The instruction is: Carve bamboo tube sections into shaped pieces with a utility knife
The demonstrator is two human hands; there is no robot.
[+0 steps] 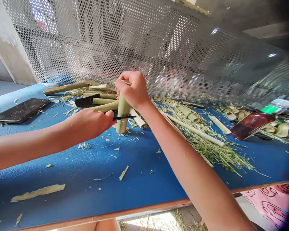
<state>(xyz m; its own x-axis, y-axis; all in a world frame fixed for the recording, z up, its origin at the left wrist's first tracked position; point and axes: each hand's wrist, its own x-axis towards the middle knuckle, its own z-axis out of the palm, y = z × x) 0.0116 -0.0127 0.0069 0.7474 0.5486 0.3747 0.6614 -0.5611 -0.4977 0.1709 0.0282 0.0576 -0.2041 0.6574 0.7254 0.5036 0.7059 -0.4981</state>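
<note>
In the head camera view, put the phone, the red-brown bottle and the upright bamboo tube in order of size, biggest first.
1. Phone
2. Red-brown bottle
3. Upright bamboo tube, partly hidden by a hand

This is how they look; their distances from the camera differ, so true sizes stay unsure.

Site: small handcraft workshop, indoors. Evidence: long workbench (91, 179) with blue padded top and wooden front edge, littered across its centre with green bamboo lengths (103, 104), pale shavings (124, 172) and, toward the right, heaps of shredded fibre (214, 150). Perforated metal screen (125, 41) stands along the far side of the bench, filling the top of the frame. Bare concrete pillar (7, 41) at upper left gives the room a plain, utilitarian look. Curled cut pieces (233, 112) lie piled at right beside a reddish bottle (251, 125). Smartphone (20, 110) rests on the bench at left. Loose fibre (159, 221) lies on the floor below the front edge, lower centre.
</note>
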